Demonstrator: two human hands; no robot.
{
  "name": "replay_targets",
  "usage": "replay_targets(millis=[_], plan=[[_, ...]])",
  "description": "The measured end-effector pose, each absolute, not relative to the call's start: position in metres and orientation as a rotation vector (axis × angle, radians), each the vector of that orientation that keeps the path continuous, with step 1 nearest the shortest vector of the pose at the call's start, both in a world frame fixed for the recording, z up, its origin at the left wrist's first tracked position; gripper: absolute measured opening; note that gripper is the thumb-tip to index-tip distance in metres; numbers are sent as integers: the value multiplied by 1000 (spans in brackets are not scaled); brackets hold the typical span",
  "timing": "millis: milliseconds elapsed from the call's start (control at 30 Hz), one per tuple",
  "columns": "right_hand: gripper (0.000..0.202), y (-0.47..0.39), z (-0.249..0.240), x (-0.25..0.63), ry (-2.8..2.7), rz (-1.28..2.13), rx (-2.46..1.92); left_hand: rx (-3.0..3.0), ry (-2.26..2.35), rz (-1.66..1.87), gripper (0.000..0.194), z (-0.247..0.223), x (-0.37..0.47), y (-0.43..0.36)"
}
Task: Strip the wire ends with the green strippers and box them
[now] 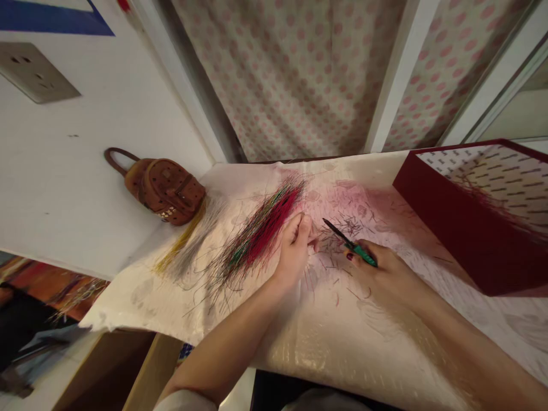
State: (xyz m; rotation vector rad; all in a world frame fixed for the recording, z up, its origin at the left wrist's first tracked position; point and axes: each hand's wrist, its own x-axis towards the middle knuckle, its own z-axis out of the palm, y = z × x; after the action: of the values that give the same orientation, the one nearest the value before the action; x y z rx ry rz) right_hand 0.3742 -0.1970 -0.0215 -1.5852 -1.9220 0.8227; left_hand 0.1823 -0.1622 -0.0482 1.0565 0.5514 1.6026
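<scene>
My right hand [374,265] is wrapped round green-handled pliers [363,254], whose slim dark tip points up and to the left. The tip is apart from my left hand [296,237]. That hand is closed, fingers curled in, just right of a bundle of long red, green and dark wires [268,225]. A few thin strands seem to show below its fingers, but what it grips is hidden. Short cut pieces [349,224] lie scattered between and beyond my hands.
Left of the bundle lie grey strands [194,242] and yellow strands [182,242]. A small brown backpack [166,188] leans by the wall. A dark red box [449,228] with patterned lining stands at the right on the white table cover [325,337]. A dotted curtain [299,85] hangs behind.
</scene>
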Motion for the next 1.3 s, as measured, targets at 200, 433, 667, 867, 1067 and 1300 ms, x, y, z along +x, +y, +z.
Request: replay_targets(millis=[200,433,667,867,1067,1300], plan=[[24,-194,-26,374,-1849,904,-1547,997,619,1624,49,-47,182,-164],[18,-194,-19,370,-1876,767,-1627,994,643,1627,47,-48,181,-162],[16,-191,-21,373,-1948,675,-1672,1007,741,1635,50,-49,181,-160],[19,-192,-19,373,-1950,723,-1653,1032,765,1633,49,-50,179,-159],[15,-191,-18,373,-1987,513,-1718,1057,818,1625,48,-49,178,-160],[20,-186,-23,380,-1908,786,-1650,1050,807,1643,45,-48,177,-160]])
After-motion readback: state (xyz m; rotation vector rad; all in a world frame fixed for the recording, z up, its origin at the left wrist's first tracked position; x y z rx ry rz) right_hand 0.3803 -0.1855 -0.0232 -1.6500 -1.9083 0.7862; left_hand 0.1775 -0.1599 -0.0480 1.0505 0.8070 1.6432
